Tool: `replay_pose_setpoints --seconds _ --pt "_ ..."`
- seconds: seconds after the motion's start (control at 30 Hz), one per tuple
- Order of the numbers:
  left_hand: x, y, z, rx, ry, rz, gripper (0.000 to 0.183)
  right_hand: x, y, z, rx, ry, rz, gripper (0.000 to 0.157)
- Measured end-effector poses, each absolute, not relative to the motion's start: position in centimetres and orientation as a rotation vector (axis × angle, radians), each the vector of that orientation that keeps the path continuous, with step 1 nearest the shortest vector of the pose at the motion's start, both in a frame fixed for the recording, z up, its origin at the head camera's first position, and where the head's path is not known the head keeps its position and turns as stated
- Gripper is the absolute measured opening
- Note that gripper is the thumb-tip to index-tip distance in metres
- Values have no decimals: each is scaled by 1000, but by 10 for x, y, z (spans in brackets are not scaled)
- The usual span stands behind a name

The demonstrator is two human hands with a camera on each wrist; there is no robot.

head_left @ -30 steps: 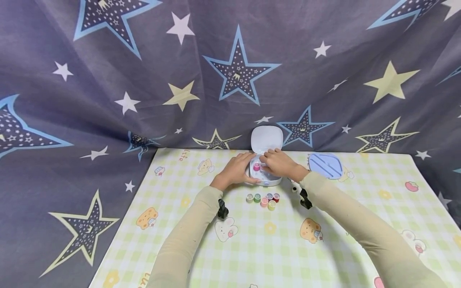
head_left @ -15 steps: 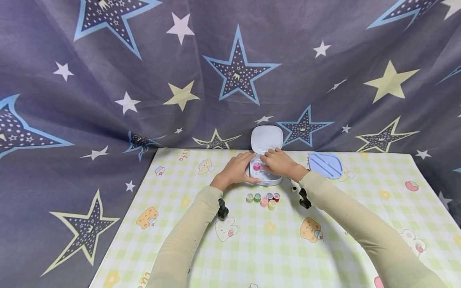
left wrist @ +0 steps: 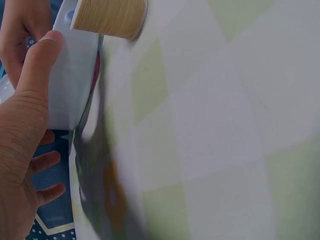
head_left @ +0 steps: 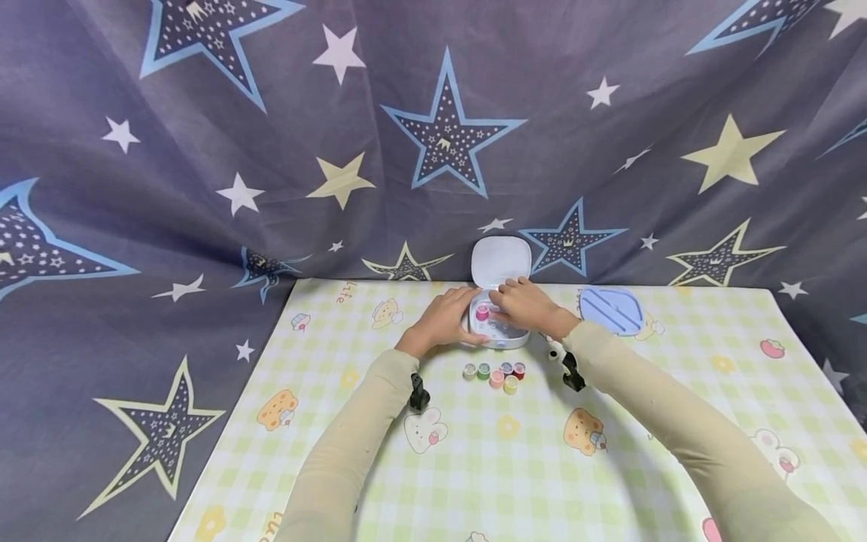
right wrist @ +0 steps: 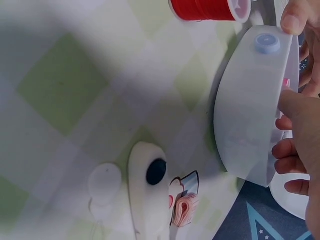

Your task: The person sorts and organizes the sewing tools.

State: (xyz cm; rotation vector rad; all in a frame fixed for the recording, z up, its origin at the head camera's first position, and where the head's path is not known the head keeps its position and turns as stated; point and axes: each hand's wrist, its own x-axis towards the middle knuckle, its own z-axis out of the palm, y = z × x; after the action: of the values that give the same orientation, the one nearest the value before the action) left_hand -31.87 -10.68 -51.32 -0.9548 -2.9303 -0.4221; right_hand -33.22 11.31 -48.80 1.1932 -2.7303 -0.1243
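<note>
Steadying box, our left hand grips its side; right hand inside, whether pinching we cannot tell. Likely placing spools; next probably calls for loose spool.

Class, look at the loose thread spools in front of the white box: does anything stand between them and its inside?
Yes: the front wall of the box, with the thumb of the left hand at its rim. The right hand also covers the opening's right part. The lid stands open behind, clear of the spools.
</note>
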Motion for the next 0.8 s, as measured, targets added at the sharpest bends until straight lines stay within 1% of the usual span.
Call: replay_pose_setpoints --seconds 0.3,0.8 --pt "-319 -105 -516 -971 -2920 -422 109 -327 118 -488 1187 -2714 -60 29" --pt "-319 -106 -514 -965 -2914 -414 108 -309 127 -472 1181 -2649 158 34"
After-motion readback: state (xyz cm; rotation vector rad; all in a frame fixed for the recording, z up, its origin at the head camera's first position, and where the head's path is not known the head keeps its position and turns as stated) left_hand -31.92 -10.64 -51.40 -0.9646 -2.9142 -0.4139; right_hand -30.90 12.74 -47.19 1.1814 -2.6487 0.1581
